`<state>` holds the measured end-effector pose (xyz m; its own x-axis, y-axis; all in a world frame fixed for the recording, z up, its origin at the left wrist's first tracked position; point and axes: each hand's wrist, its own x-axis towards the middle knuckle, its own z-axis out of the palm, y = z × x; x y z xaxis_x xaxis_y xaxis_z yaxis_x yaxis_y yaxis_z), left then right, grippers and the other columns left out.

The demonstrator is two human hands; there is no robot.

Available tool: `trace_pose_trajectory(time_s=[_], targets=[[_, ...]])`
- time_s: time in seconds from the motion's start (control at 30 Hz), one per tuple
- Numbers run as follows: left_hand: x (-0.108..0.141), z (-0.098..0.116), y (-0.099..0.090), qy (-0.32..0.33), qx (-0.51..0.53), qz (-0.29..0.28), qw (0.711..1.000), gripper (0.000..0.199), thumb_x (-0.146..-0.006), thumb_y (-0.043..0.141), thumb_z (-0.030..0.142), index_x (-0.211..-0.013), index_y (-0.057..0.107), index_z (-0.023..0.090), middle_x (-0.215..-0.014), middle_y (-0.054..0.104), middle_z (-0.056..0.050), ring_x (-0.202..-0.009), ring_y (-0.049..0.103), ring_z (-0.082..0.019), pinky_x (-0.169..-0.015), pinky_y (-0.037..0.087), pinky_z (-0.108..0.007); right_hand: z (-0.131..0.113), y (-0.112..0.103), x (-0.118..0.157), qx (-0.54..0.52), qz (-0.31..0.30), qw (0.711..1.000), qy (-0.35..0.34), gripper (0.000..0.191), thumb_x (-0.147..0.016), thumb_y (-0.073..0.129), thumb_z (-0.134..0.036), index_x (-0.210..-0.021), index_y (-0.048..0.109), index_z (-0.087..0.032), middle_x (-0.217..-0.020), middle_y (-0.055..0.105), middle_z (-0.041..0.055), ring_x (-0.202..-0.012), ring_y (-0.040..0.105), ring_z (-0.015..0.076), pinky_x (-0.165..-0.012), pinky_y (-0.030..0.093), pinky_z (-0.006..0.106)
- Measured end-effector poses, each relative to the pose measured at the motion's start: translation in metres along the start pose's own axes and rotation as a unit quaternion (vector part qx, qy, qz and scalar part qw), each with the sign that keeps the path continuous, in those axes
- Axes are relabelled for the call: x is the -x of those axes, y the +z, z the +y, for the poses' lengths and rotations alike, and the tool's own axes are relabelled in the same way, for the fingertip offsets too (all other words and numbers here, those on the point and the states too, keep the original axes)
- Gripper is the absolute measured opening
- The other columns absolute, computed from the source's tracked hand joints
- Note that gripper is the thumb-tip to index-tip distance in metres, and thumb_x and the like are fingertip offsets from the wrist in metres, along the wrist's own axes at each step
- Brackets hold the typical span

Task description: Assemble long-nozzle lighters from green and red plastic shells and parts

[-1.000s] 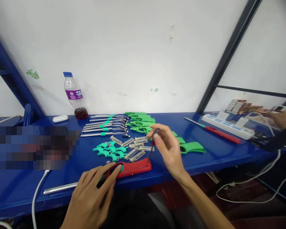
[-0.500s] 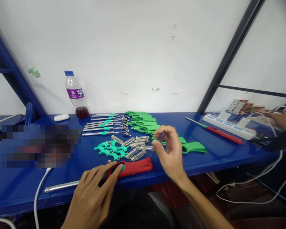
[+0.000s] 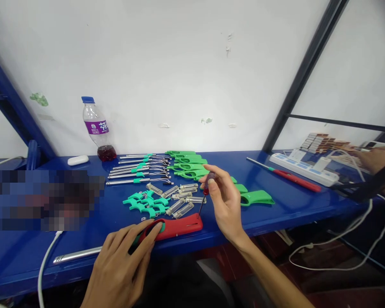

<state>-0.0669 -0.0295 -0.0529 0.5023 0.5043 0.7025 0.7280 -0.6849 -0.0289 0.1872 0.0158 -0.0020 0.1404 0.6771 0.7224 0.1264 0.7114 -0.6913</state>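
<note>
Left hand (image 3: 120, 259) grips the seemingly whole lighter (image 3: 181, 226); right hand (image 3: 227, 203) pinches a screwdriver (image 3: 206, 191); beyond them, parts (image 3: 183, 211) lie unassembled

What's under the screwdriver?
The near red handle. The tip of the screwdriver is at one end, beside a slot. The exact spot beneath the tip is covered. So is the table under the handle.

The head camera faces forward and down, close above the left hand (image 3: 120, 259) and right hand (image 3: 225, 203), across a blue tabletop (image 3: 112, 218) to a white wall (image 3: 167, 64)
</note>
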Motion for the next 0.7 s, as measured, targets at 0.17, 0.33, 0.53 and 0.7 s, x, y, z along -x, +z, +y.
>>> trace_pose_trajectory(time_s=[0.17, 0.33, 0.53, 0.7], targets=[[0.0006, -0.0006, 0.0001, 0.001, 0.001, 0.001, 1.000, 0.049, -0.101, 0.050, 0.004, -0.146, 0.056, 0.022, -0.132, 0.067, -0.010, -0.118, 0.059, -0.024, -0.092, 0.043, -0.037, 0.0016, 0.0003, 0.0002, 0.034, 0.023, 0.999, -0.013, 0.023, -0.106, 0.055, -0.036, -0.125, 0.067, -0.030, -0.106, 0.064, 0.0043, -0.095, 0.061, 0.0205, -0.085, 0.050, 0.037], [0.0016, -0.0012, 0.0005, -0.002, -0.006, 0.001, 1.000, 0.048, -0.102, 0.049, 0.007, -0.146, 0.057, 0.025, -0.132, 0.068, -0.008, -0.118, 0.060, -0.024, -0.092, 0.044, -0.037, 0.0034, -0.0009, -0.0001, 0.041, 0.044, 0.998, 0.008, 0.026, -0.106, 0.056, -0.034, -0.129, 0.065, -0.028, -0.096, 0.064, 0.0032, -0.084, 0.060, 0.0202, -0.079, 0.050, 0.036], [0.0029, -0.0022, 0.0026, 0.000, -0.004, 0.013, 1.000, 0.049, -0.102, 0.050, 0.006, -0.147, 0.056, 0.024, -0.133, 0.068, -0.008, -0.120, 0.060, -0.023, -0.094, 0.045, -0.037, 0.0021, 0.0028, 0.0038, 0.069, 0.044, 0.996, -0.037, 0.019, -0.105, 0.055, -0.031, -0.122, 0.064, -0.029, -0.108, 0.061, 0.0047, -0.097, 0.060, 0.0214, -0.090, 0.048, 0.040], [0.0034, -0.0020, 0.0034, -0.002, -0.006, 0.015, 1.000, 0.049, -0.101, 0.050, 0.006, -0.146, 0.057, 0.025, -0.134, 0.068, -0.007, -0.119, 0.060, -0.023, -0.094, 0.044, -0.037, 0.0010, 0.0059, 0.0071, 0.062, 0.028, 0.997, -0.027, 0.032, -0.108, 0.048, -0.027, -0.137, 0.059, -0.031, -0.111, 0.064, 0.0059, -0.104, 0.063, 0.0236, -0.093, 0.050, 0.042]])
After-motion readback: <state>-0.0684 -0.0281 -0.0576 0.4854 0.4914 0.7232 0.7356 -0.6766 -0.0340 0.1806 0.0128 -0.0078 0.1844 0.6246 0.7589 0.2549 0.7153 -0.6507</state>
